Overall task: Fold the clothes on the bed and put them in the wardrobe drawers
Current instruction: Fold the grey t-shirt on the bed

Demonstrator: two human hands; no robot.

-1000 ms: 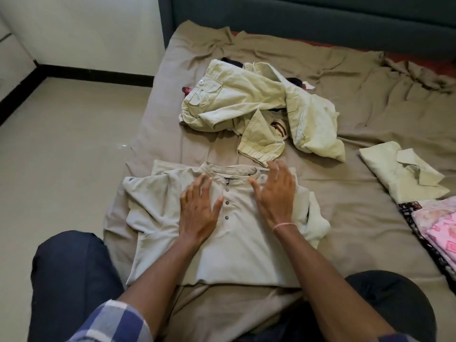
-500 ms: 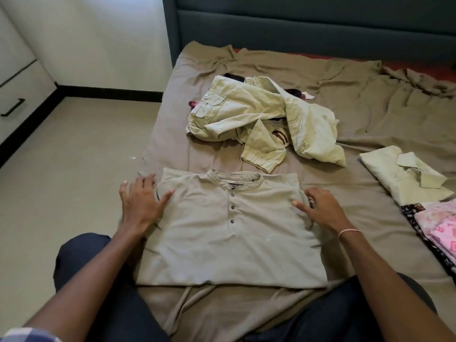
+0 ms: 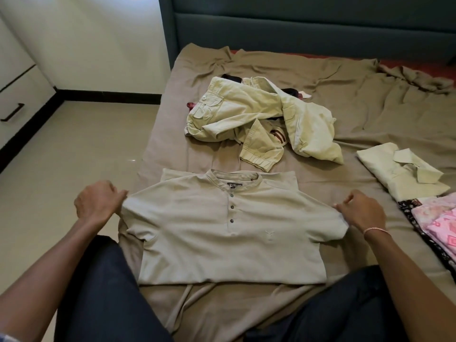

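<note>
1. One beige shirt point(image 3: 229, 233) lies flat and face up on the near part of the bed point(image 3: 370, 107). Its collar points away from the person, and three dark buttons run down below the collar.
2. Two bare hands hold it. The left hand point(image 3: 98, 201) has its fingers curled and pinches the edge of the sleeve on that side.
3. The right hand point(image 3: 360, 208), with one thin bracelet point(image 3: 375, 230) at the wrist, pinches the opposite sleeve with curled fingers.
4. One unfolded heap point(image 3: 246, 114) sits past the collar, near it but apart. Pale green trousers lie on top; the dark pieces beneath are too hidden to count.
5. One folded shirt point(image 3: 399, 171), pale green, lies at the right of the bed.
6. Touching its near side is one stack point(image 3: 441, 223) of folded pink and dark floral cloth, cut off by the frame edge.
7. At far left, one drawer point(image 3: 22, 95) front shows one dark handle point(image 3: 12, 113).
8. One dark teal headboard point(image 3: 296, 25) closes the far end of the bed.
</note>
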